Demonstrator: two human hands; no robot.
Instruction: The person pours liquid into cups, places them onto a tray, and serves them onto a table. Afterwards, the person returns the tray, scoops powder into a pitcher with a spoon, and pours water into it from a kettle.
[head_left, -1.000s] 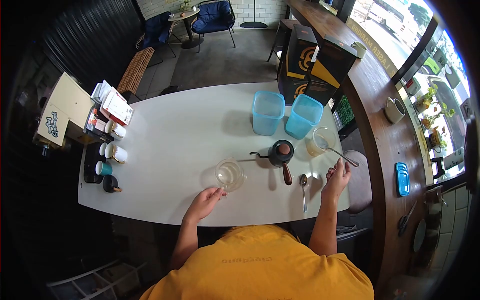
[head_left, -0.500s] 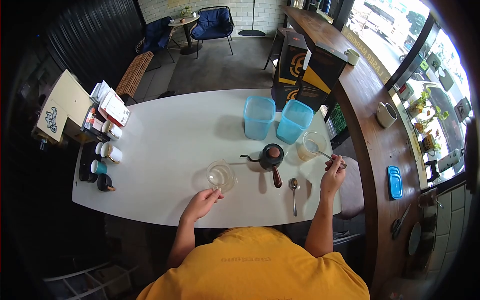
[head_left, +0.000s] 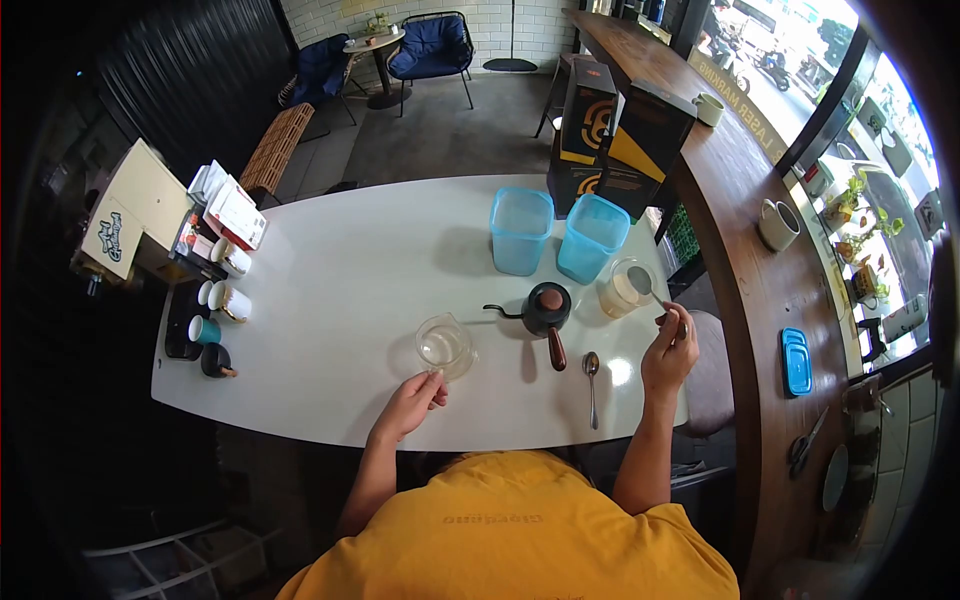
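Note:
My left hand (head_left: 411,403) pinches the handle of a clear glass jug (head_left: 444,343), which stands on the white table. What little the jug may contain is hard to make out. In my right hand (head_left: 669,352) is a metal spoon (head_left: 641,280), its bowl at the mouth of a clear container with pale contents (head_left: 617,297). Whether the spoon touches the contents, I cannot tell. Between my hands stands a black gooseneck kettle (head_left: 546,310) with a brown wooden handle and lid knob. A second spoon (head_left: 592,388) lies on the table near my right forearm.
Two blue translucent plastic tubs (head_left: 521,232) stand behind the kettle, with black boxes (head_left: 632,150) beyond them. Several cups (head_left: 230,301) line the table's left end. On the wooden counter (head_left: 740,240) to the right are mugs, blue lids (head_left: 795,361) and scissors (head_left: 805,445).
The spoon's bowl has shifted up and to the right at the container, and its angle is steeper. My right hand has turned slightly. The left hand still holds the jug.

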